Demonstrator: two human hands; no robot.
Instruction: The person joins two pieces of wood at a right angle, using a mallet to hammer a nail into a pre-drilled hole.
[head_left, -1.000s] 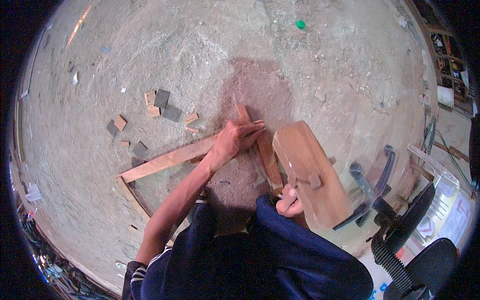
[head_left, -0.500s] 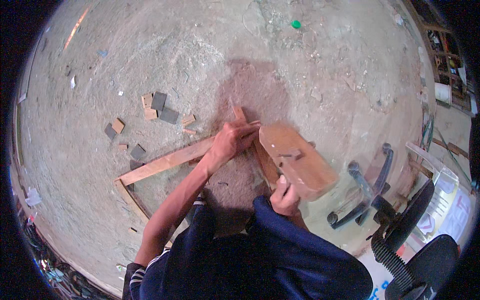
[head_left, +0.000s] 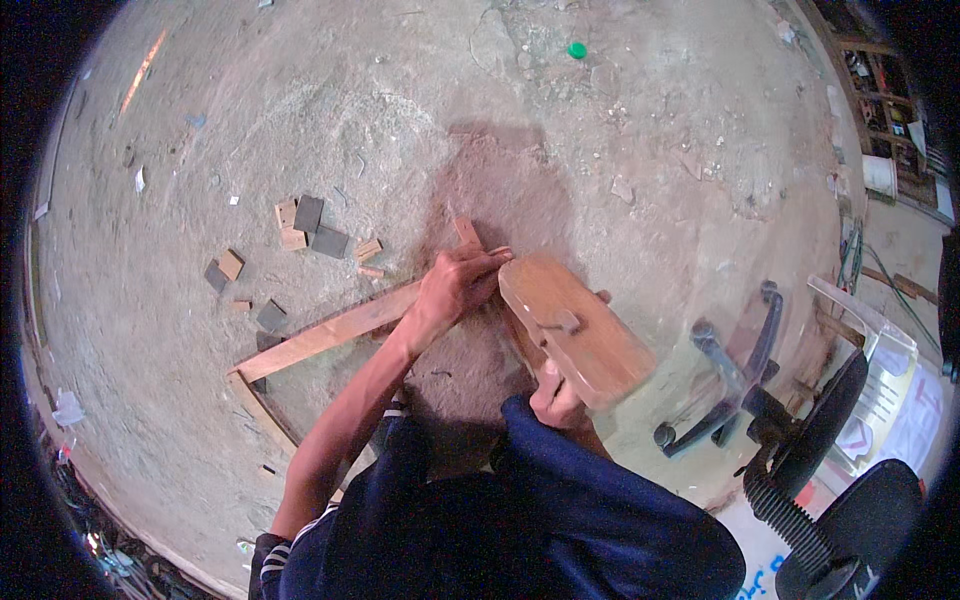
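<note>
1. Head view, middle of the frame: the left hand (head_left: 455,287) presses down on the place where a long plank (head_left: 330,335) meets a short stick (head_left: 466,232). Its fingers are curled over the wood and hold it tight.

2. Just right of it, the right hand (head_left: 560,400) holds a big wooden block (head_left: 575,330) by its lower end. The fingers wrap the end, so the hand is closed on it.

3. What is new: a second ago the block lies lower and more to the right, tipped away from the left hand. Now it is swung up and over, and its top end is right next to the left fingers, just about touching them. The left hand and the plank have not moved.

4. I think this means the block is now over the joint, so the work is at the joint itself.

5. Left of the middle: small wood scraps (head_left: 300,225) lie on the dusty floor (head_left: 250,120), well apart from the hands. A thin strip (head_left: 262,410) runs down from the plank's lower left end.

6. Right side: a tipped office chair (head_left: 750,380) lies near the block. Top middle: a small green cap (head_left: 577,49) sits far from everything.
</note>
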